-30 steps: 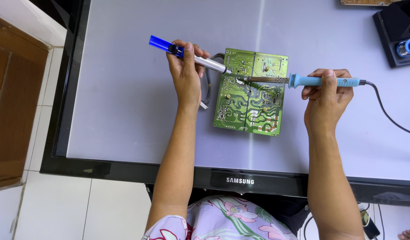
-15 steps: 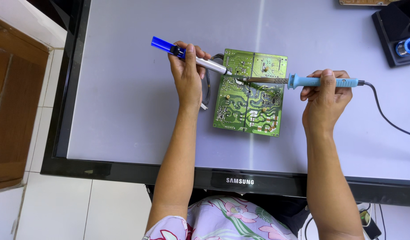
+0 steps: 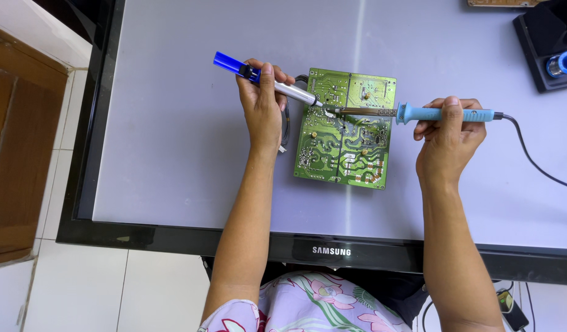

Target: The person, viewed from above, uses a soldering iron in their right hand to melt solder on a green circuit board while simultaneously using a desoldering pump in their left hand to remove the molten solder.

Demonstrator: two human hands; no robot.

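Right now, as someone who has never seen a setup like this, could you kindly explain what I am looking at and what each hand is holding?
This is a single view from a camera worn on the person's head, looking down at their own two bare hands. They work over a flat television screen lying face up like a table. On it lies a green circuit board. The left hand holds a blue and silver desoldering pump, its tip on the board. The right hand holds a light blue soldering iron, its metal tip meeting the pump's tip. A black iron stand sits at the far right corner.
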